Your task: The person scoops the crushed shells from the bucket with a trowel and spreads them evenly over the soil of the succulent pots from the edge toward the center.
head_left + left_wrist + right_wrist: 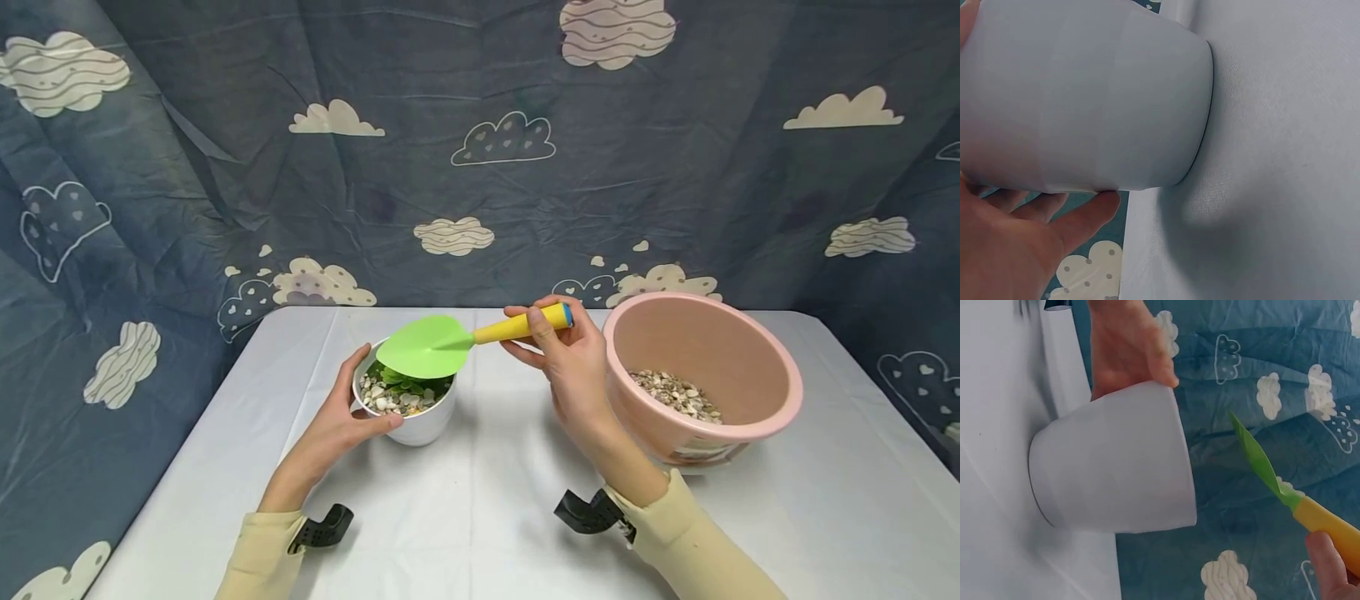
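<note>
1. Left hand (341,421): wrapped round the side of item 2, thumb (352,375) up along the near rim, fingers curled about the wall facing the person. Left wrist view shows the palm (1004,244) flat vs. the pot wall. Cream sleeve (258,554) w/ black wrist clip (324,527).

2. White pot (423,421): upright on the table, left of centre. Holds green plant leaves (408,383) w/ small pebbles (386,398) around them, filled nearly to the rim. Base sits flat on the tablecloth per both wrist views.

3. Trowel (450,343): green blade (423,348), yellow handle (510,327), blue end cap. Held roughly level, blade directly over the pot's mouth, just above the rim; contact w/ leaves cannot be told. Blade looks bare on its upper face.

4. Right hand (566,354): fingers and thumb closed round the trowel handle near its far end. Stands btwn pot and item 5. Cream sleeve, black clip at wrist.

5. Pink basin (738,417): right of centre, near the right hand, apart from the pot. A layer of pebbles lies at the bottom.

6. Table (480,517): white cloth cover.

7. Backdrop (480,167): blue fabric, cloud print, hung behind and to both sides.
</note>
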`<state>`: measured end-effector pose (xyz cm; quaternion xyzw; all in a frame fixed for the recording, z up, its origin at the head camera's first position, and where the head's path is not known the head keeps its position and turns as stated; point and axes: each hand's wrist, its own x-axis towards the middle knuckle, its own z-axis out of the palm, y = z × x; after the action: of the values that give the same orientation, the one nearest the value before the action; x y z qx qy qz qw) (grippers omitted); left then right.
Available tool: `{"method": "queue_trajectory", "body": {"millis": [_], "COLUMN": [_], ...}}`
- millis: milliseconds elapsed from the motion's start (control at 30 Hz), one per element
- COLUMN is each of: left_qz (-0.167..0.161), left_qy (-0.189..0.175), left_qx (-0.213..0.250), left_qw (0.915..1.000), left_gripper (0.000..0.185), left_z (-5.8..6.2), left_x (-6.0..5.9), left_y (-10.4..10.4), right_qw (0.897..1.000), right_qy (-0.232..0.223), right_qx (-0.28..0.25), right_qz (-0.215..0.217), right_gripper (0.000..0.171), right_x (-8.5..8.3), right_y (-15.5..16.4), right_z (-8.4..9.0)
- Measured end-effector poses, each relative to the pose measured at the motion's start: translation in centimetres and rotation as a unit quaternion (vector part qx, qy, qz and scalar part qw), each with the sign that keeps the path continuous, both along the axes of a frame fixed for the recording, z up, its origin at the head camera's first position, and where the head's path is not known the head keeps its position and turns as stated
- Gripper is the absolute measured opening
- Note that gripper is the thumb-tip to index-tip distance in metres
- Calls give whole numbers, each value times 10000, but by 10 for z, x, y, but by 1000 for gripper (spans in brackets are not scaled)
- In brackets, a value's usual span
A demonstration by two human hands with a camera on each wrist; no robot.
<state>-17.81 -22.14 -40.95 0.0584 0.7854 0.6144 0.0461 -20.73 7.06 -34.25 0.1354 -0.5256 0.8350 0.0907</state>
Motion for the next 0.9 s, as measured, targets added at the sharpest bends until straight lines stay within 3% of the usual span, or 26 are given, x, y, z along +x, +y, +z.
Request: {"method": "queue_trajectory", "body": {"millis": [333,567,900], "left_qz": [-117,-215,-80], "left_qy": [-41,83,947], "left_qx": [40,-235,-1172], "left_qw": [9999,9995,9885], "left_gripper": [107,106,106], "left_z": [-2,0,24], "left_x": [0,3,8], "left_y": [0,-3,-2], "right_qw": [9998,9994,9987], "right_qy": [170,292,356], "right_qx": [-131,-115,136], "right_qz": [25,-177,-330], "right_gripper": [20,19,31], "right_x": [8,17,25], "right_y": [17,34,73], "right_z": [11,20,27]}}
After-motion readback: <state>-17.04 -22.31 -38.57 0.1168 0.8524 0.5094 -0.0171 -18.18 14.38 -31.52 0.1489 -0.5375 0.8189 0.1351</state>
